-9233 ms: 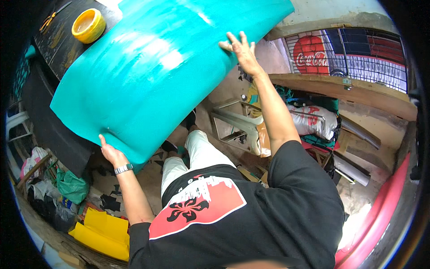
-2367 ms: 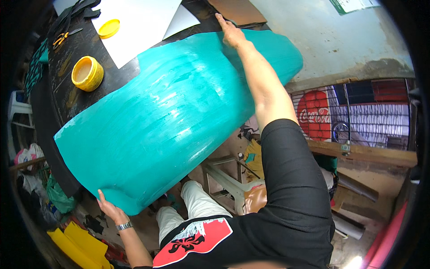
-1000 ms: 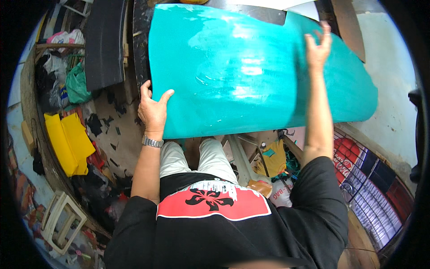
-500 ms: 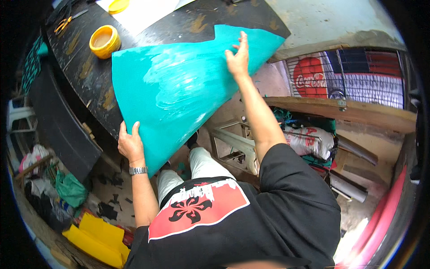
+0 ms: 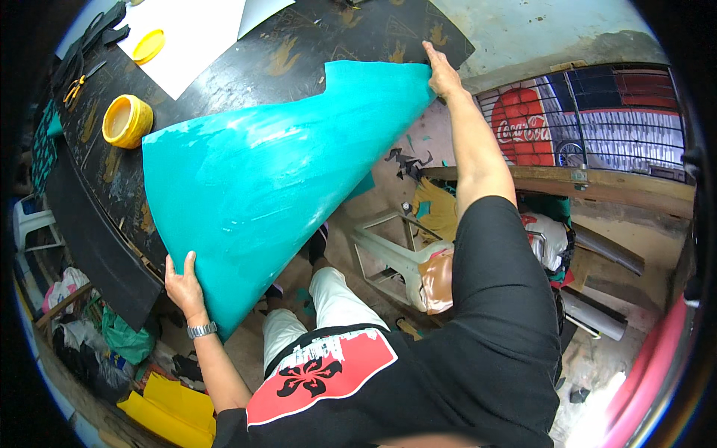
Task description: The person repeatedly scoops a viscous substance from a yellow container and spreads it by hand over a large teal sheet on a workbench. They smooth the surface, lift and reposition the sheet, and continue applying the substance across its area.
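Directions go by a clock face laid over the view. At 9 o'clock, by the rim, stands a white plastic chair (image 5: 33, 222). At 10 o'clock, orange-handled scissors (image 5: 75, 91) lie on the black tabletop (image 5: 246, 72), which is smeared with tan. Between 8 and 9, a black sheet (image 5: 101, 243) slopes along the table's left side, with a green plastic bag (image 5: 125, 334) below it at 8. Also at 10, a yellow pot (image 5: 134, 128) with pale contents stands just beside the teal sheet (image 5: 269, 164). Beyond it, between 10 and 11, a yellow lid (image 5: 149, 46) rests on white sheeting (image 5: 198, 37). A folded yellow sheet (image 5: 168, 411) lies between 7 and 8.

Toward 8, the left hand (image 5: 184, 290), a metal-banded watch at its wrist, touches the teal sheet's left edge, thumb raised; I cannot tell whether it pinches. The teal sheet reaches from 9 o'clock to 1, streaked and shiny, notched at 11, partly on the table, its near corner hanging off toward 7.

Between 4 and 5 stands a pale plastic chair frame (image 5: 392, 261). At 1, the right hand (image 5: 442, 73) meets the sheet's far right corner, fingers outstretched; its grip is hidden. A barred window (image 5: 609, 112) fills 2 o'clock.
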Tool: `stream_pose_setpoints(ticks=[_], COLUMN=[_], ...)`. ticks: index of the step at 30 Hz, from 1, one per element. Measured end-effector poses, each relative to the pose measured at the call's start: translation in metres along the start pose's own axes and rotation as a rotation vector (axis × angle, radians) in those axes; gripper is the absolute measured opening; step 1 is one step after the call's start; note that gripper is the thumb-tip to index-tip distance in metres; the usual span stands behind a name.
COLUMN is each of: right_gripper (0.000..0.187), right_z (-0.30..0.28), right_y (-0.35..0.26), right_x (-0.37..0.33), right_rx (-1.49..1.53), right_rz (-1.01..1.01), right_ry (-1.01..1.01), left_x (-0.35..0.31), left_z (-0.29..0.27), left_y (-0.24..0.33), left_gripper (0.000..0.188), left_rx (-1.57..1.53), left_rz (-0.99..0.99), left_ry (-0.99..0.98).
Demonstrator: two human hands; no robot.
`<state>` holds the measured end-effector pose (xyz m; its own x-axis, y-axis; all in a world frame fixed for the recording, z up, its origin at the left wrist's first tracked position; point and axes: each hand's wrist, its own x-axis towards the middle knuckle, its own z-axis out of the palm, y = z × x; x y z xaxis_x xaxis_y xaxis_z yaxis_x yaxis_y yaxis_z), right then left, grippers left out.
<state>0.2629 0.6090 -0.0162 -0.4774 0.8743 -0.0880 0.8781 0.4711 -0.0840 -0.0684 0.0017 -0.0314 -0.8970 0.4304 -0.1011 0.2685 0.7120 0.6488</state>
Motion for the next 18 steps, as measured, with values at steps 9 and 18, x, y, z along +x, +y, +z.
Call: stream_pose_setpoints(ticks=[9, 18], right_gripper=[0.100, 0.070], right_z=[-0.089, -0.136], right_y=[-0.045, -0.218], right_x=[0.011, 0.155], right_rx=[0.011, 0.016], right_rz=[-0.231, -0.793], right_ry=[0.207, 0.676], left_x=[-0.014, -0.030], left_z=[0.001, -0.004], left_y=[0.003, 0.016], left_gripper=[0.052, 0.071], left_rx=[0.030, 0.051], left_rz=[-0.036, -0.259], left_ry=[0.083, 0.163])
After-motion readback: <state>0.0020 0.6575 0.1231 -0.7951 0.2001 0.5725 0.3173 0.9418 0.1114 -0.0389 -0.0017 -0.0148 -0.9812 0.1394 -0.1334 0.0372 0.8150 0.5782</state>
